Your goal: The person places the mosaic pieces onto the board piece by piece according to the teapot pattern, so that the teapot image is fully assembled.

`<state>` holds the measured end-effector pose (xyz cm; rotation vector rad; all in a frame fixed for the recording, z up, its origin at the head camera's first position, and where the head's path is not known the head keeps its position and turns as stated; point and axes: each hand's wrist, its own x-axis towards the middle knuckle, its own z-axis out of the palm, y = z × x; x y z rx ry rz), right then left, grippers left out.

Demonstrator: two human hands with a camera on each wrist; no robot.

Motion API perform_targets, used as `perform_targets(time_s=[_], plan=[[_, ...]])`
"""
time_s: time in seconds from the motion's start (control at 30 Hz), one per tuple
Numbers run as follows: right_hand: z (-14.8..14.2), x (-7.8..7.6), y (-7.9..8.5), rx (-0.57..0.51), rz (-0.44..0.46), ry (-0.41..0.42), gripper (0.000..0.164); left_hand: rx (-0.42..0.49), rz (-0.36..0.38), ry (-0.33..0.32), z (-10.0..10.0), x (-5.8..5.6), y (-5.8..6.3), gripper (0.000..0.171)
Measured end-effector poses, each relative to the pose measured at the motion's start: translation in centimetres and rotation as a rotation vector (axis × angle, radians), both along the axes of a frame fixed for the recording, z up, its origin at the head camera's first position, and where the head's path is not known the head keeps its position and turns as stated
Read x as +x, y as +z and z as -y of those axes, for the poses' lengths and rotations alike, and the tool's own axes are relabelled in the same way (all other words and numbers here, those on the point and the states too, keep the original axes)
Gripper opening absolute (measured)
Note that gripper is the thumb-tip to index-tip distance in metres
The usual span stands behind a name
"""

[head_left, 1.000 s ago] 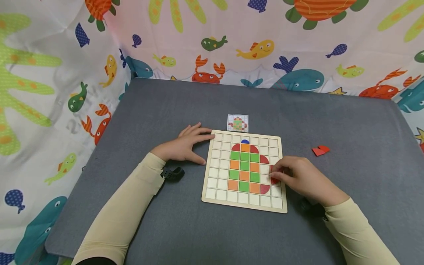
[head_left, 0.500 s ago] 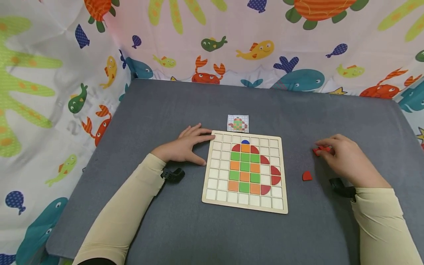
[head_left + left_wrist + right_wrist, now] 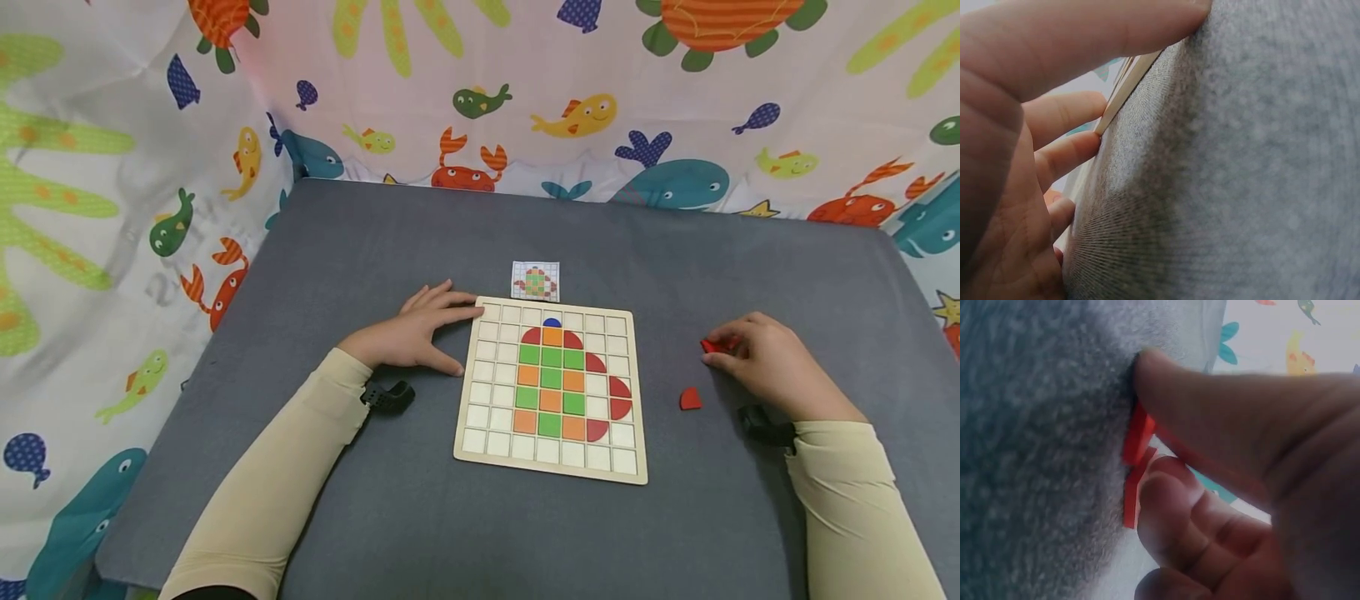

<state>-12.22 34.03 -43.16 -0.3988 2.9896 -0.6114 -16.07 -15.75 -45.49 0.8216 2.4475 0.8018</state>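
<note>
A wooden grid board (image 3: 551,468) lies flat, with green, orange, red and blue tiles set in some of its squares. Spread straight fingers of my left hand (image 3: 408,335) touch its left edge, which the left wrist view shows at the board's side (image 3: 1124,94). To the right of the board, my right hand (image 3: 772,364) pinches at small red tiles (image 3: 712,346) on the table. In the right wrist view the thumb lies against one red tile (image 3: 1139,434), and a curled finger is against another piece (image 3: 1134,499). The fingers partly hide both.
A small printed pattern card (image 3: 536,282) lies just beyond the board's far edge. One loose red quarter-round tile (image 3: 690,399) lies between the board and my right hand. A sea-animal cloth (image 3: 570,158) hangs behind the grey table (image 3: 405,233).
My right hand left the board's right side, where two red tiles now show, and went right to the loose red tiles. One red tile now lies nearer the board. My left hand stayed still.
</note>
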Motion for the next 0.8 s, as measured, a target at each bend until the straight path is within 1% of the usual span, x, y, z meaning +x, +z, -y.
perform_targets(time_s=[0.1,0.3,0.37,0.57,0.67,0.8], plan=[[0.2,-0.1,0.1,-0.007,0.044,-0.016,0.030,-0.001,-0.002,0.001,0.0,0.0,0.0,0.097],[1.1,0.0,0.5,-0.037,0.179,-0.050,0.035,0.007,-0.001,0.002,0.0,0.0,-0.1,0.096],[1.5,0.1,0.6,-0.043,0.198,-0.056,0.034,0.011,-0.002,0.003,0.0,0.0,-0.2,0.096],[2.9,0.6,0.9,-0.057,0.215,-0.046,0.036,0.010,-0.007,-0.002,-0.1,0.1,-0.1,0.097],[3.9,0.9,1.2,-0.059,0.205,-0.013,0.036,0.002,-0.010,-0.006,-0.2,0.1,0.0,0.097],[5.8,1.2,1.7,-0.061,0.165,0.057,0.028,-0.006,-0.013,-0.001,-0.2,0.2,0.2,0.097]])
